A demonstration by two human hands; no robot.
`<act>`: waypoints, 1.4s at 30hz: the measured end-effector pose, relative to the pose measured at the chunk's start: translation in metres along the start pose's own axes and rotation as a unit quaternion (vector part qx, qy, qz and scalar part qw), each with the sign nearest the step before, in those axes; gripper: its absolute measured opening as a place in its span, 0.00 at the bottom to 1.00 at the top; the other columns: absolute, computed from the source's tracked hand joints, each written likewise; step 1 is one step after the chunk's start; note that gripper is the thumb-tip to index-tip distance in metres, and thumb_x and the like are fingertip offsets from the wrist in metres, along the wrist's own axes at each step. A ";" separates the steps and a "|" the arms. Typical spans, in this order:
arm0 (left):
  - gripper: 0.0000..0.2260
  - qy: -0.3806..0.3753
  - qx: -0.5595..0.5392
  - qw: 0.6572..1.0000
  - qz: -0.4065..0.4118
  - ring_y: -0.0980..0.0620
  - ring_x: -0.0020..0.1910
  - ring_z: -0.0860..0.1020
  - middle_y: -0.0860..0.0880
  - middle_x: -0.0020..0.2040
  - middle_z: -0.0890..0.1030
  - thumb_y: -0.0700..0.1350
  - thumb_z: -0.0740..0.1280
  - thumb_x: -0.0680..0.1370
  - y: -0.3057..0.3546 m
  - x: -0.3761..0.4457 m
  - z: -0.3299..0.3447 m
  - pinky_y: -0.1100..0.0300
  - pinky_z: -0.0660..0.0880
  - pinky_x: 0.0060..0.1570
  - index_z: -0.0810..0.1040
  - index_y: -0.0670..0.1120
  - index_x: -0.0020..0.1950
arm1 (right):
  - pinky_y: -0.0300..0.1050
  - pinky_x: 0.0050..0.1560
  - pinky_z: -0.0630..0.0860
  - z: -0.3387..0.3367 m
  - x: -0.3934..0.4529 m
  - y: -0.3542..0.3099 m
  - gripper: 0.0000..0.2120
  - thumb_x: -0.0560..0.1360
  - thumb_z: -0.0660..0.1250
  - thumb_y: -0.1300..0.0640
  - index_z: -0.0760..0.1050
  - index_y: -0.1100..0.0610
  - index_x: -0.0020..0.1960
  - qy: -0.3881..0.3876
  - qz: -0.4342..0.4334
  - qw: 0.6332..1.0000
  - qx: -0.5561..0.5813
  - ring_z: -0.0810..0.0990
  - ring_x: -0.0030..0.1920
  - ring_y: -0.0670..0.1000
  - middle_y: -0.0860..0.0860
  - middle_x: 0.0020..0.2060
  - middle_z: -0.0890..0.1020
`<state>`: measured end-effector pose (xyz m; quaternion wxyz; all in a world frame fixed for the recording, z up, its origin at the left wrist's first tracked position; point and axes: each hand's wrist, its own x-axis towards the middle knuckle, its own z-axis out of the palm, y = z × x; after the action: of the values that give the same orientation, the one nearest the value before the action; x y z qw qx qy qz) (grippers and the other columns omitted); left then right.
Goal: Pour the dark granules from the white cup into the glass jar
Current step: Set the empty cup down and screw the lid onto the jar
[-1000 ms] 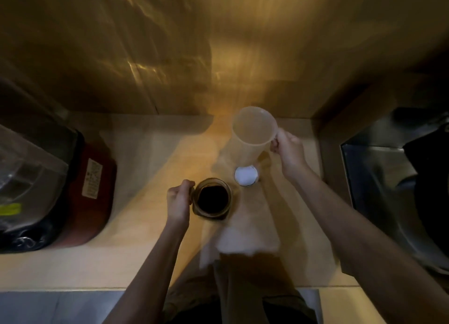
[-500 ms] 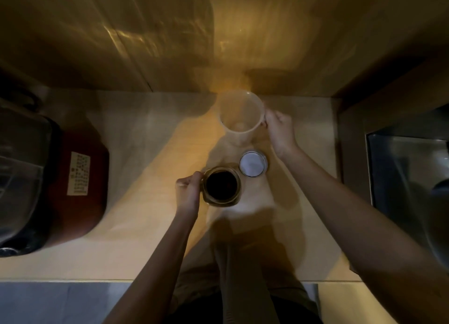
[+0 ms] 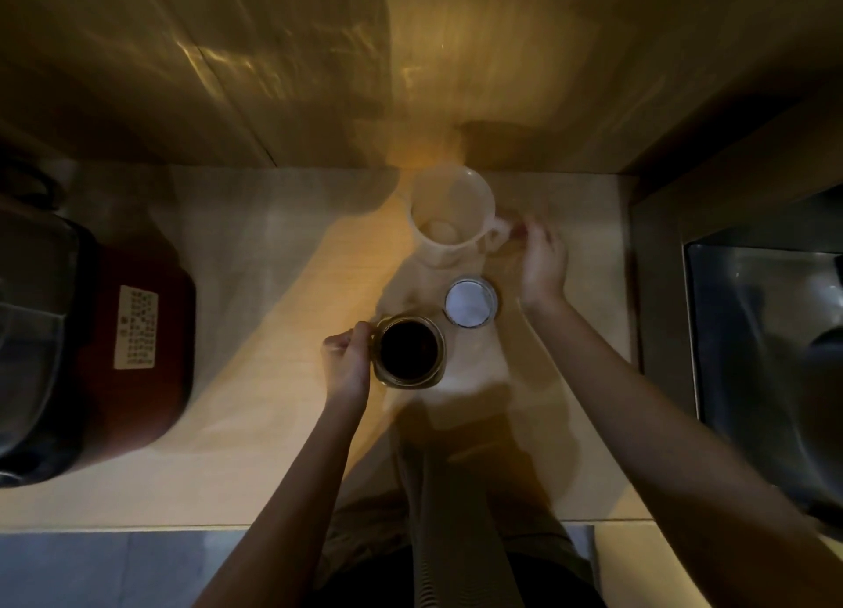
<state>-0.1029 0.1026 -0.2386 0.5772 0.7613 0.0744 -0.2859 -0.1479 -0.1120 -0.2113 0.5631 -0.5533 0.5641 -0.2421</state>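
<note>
Glass, hard and breakable, the jar (image 3: 409, 351) of dark granules sits mid-counter with the left hand (image 3: 345, 366) curled around its side, while right of it the light, empty-looking white cup (image 3: 452, 211) stands by the loosely open right hand (image 3: 541, 261), its handle the natural hold.

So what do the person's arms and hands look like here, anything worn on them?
Both forearms are bare as far as the frame shows, with no sleeve in view. The left hand and right hand wear no gloves, and no watch, bracelet or ring shows, though the light is dim and the right hand is slightly blurred. Lower down, the person wears tan, ribbed-looking clothing.
</note>
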 end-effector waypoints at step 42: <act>0.41 -0.272 0.192 0.928 0.165 0.54 0.65 0.69 0.50 0.67 0.72 0.50 0.77 0.59 0.021 -0.025 -0.039 0.62 0.65 0.63 0.63 0.53 0.69 | 0.51 0.66 0.64 -0.016 -0.139 -0.050 0.42 0.66 0.75 0.48 0.57 0.54 0.73 -0.411 -0.459 0.590 -0.522 0.69 0.65 0.56 0.54 0.66 0.72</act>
<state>-0.1008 0.1368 -0.2013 0.4575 0.7520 -0.2683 -0.3913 -0.1789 -0.0068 -0.1114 0.1640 -0.9787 -0.0261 0.1206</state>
